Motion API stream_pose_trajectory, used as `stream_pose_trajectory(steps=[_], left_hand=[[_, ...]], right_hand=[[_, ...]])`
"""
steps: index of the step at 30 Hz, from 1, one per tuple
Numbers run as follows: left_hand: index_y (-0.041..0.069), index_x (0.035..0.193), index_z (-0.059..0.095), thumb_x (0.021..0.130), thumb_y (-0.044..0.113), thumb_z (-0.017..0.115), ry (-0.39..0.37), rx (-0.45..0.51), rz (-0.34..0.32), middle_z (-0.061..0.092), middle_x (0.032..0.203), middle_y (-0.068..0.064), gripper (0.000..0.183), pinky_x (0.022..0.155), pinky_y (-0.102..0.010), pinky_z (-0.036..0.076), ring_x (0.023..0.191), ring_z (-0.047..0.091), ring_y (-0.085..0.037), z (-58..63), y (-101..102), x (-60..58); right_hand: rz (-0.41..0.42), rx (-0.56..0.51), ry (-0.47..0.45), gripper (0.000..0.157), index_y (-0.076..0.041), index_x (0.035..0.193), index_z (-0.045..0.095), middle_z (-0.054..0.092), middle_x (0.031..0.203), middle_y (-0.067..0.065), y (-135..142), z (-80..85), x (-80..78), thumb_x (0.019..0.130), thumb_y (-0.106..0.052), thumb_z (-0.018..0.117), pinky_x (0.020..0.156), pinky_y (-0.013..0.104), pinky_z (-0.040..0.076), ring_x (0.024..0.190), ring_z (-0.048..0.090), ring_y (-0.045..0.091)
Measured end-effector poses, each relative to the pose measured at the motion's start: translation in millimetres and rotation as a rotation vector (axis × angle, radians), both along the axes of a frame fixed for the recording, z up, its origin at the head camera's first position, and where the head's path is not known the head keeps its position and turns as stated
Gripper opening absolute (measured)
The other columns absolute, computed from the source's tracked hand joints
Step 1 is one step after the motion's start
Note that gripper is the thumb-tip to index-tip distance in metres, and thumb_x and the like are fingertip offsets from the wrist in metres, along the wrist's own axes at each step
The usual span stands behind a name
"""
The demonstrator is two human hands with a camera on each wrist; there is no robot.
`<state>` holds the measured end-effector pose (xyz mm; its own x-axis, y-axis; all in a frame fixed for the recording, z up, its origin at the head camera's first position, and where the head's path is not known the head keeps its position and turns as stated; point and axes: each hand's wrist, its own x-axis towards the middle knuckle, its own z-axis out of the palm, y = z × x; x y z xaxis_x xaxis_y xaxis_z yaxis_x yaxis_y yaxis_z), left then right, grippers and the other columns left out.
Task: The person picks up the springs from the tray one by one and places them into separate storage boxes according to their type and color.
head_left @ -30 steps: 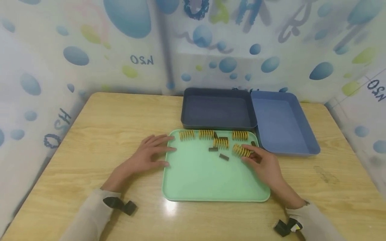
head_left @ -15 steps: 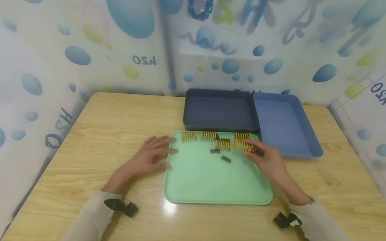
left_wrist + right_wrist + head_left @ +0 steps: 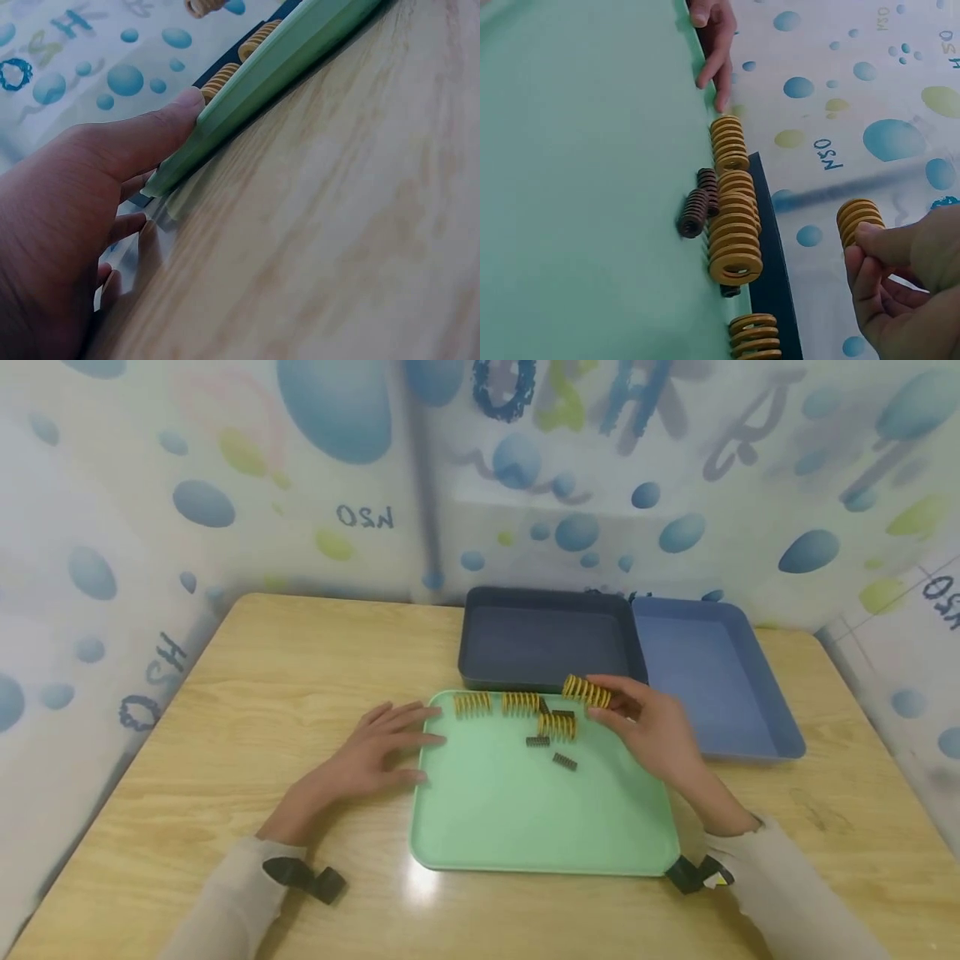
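My right hand (image 3: 660, 731) pinches a yellow coil spring (image 3: 586, 692) between thumb and fingers, raised over the back rim of the green tray (image 3: 525, 827). In the right wrist view the held spring (image 3: 855, 217) is apart from everything else. Along the tray's back lie more yellow springs (image 3: 472, 703), one of which (image 3: 754, 336) the right hand hides from the head view. Several small dark springs (image 3: 537, 742) lie among them. My left hand (image 3: 375, 752) rests at the tray's left rim, fingers spread; the left wrist view shows its thumb (image 3: 169, 124) touching the rim.
Behind the green tray stands a dark navy bin (image 3: 551, 643). To its right is a lighter blue bin (image 3: 712, 693). All sit on a wooden table (image 3: 315, 643), with a patterned wall (image 3: 285, 543) behind the bins.
My right hand has lifted the yellow spring off the tray and carried it up and leftward toward the dark bin. The left hand has stayed at the tray's rim.
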<state>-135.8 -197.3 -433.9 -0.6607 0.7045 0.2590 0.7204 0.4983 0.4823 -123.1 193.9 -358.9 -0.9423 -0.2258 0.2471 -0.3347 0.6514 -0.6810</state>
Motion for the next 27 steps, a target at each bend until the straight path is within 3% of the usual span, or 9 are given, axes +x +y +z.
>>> stream_pose_trajectory(steps=[5, 13, 27], left_hand=[[0.023, 0.129, 0.061, 0.086, 0.040, 0.070, 0.001, 0.008, 0.005, 0.040, 0.148, -0.006, 0.047, 0.107, -0.061, 0.010, 0.139, 0.026, -0.035, -0.5, -1.0, 1.7], [0.023, 0.129, 0.061, 0.086, 0.043, 0.069, -0.005, 0.017, -0.005, 0.040, 0.148, -0.005, 0.048, 0.107, -0.061, 0.010, 0.139, 0.027, -0.033, 1.5, 0.0, 1.9], [0.021, 0.128, 0.062, 0.085, 0.041, 0.070, -0.009, 0.010, 0.006, 0.040, 0.148, -0.005, 0.048, 0.108, -0.061, 0.010, 0.139, 0.027, -0.034, 2.0, -0.3, 1.1]], right_hand=[[0.025, -0.024, -0.038, 0.041, -0.016, 0.128, 0.062, 0.067, 0.090, 0.001, -7.8, 7.1, -8.4, 0.088, -0.018, 0.070, 0.059, 0.028, 0.048, 0.078, 0.065, 0.016], [0.066, -0.044, -0.052, 0.040, -0.014, 0.129, 0.061, 0.066, 0.087, 0.003, -16.7, 11.8, -26.6, 0.090, -0.018, 0.069, 0.054, 0.030, 0.046, 0.071, 0.065, 0.024], [0.086, -0.001, -0.073, 0.040, -0.019, 0.130, 0.060, 0.067, 0.094, 0.003, -32.0, 14.3, -64.7, 0.091, -0.022, 0.067, 0.059, 0.036, 0.045, 0.079, 0.064, 0.017]])
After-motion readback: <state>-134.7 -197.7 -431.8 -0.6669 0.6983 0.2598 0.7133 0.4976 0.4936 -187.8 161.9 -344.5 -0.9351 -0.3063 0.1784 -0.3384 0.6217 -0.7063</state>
